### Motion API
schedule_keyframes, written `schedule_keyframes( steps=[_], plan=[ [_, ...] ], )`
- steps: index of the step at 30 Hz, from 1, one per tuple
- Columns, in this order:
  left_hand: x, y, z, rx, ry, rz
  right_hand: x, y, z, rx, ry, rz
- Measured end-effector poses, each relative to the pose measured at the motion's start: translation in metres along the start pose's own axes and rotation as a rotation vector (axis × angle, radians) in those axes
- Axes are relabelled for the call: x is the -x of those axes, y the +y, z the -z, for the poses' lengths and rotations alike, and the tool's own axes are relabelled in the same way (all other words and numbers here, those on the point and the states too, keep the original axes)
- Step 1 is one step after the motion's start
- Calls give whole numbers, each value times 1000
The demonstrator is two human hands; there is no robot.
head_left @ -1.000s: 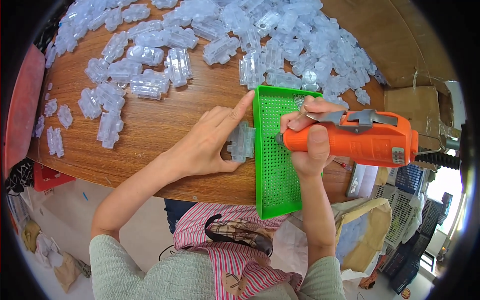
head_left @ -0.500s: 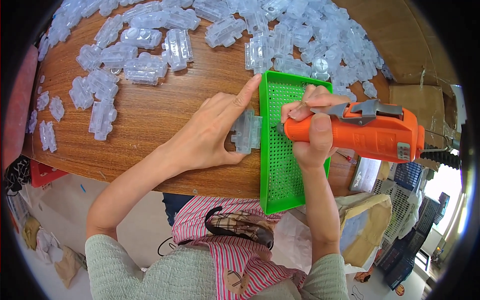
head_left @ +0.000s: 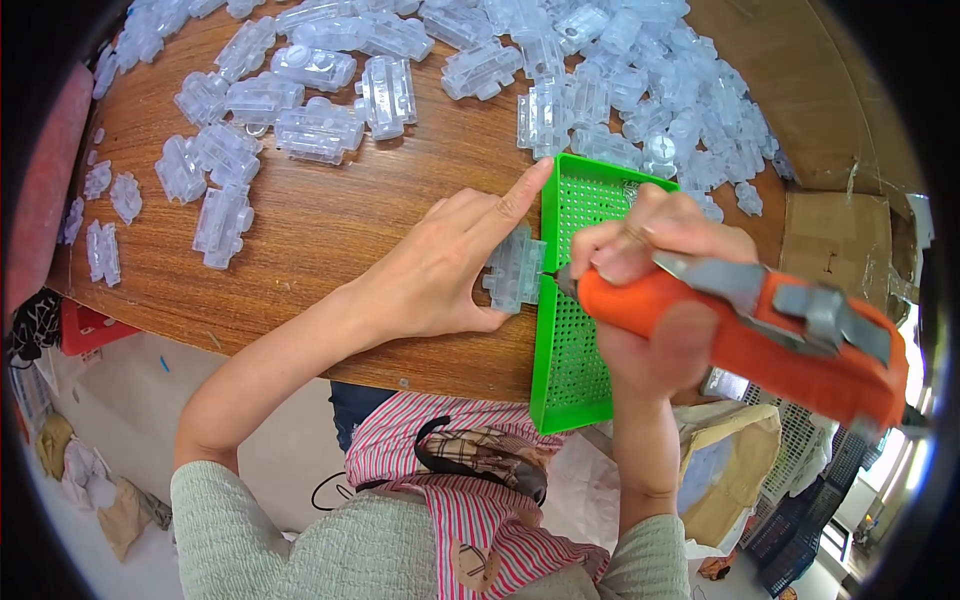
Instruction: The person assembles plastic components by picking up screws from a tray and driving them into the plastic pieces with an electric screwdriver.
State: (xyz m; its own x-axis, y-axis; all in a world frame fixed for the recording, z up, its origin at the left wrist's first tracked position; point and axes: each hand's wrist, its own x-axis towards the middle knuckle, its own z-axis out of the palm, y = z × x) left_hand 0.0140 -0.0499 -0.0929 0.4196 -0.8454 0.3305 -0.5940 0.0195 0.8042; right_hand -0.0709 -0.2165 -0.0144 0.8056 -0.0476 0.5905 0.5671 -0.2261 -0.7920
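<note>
Left hand (head_left: 440, 270) is flat on the desk (head_left: 330, 225), fingers spread, pinning a clear plastic part (head_left: 513, 270) against the green perforated tray (head_left: 575, 350). Right hand (head_left: 650, 290) is wrapped tight around an orange power screwdriver (head_left: 740, 330), tip right at the part. Looks like early days: a big heap of clear parts (head_left: 600, 90) sits behind, and the tray seems empty. The part's translucent, ribbed, blocky.

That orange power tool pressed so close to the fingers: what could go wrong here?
The orange power tool has its tip right at the clear plastic part that the left hand pins against the green tray. A slip could jab the fingers. The tray overhangs the table edge, so pressure from the right hand might tip it.
</note>
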Motion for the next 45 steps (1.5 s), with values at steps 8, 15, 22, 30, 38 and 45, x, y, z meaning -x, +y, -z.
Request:
schedule_keyframes(
  steps=[8, 15, 22, 30, 38, 45],
  plan=[
    [-1, -1, 1, 25, -39, 31, 11, 24, -12, 41, 59, -127],
    [-1, -1, 2, 24, -12, 0, 14, 25, -15, 97, 50, -192],
    [4, 9, 10, -3, -66, 30, 2, 3, -15, -22, 265, -275],
    [-23, 9, 74, -529, 180, 141, -4, 4, 26, 81, 373, -248],
    [-29, -21, 108, -944, 167, 94, -13, 2, 19, -93, 472, -288],
    [-23, -15, 99, -980, 67, -20, 10, 13, 15, -102, 459, -272]
  ],
)
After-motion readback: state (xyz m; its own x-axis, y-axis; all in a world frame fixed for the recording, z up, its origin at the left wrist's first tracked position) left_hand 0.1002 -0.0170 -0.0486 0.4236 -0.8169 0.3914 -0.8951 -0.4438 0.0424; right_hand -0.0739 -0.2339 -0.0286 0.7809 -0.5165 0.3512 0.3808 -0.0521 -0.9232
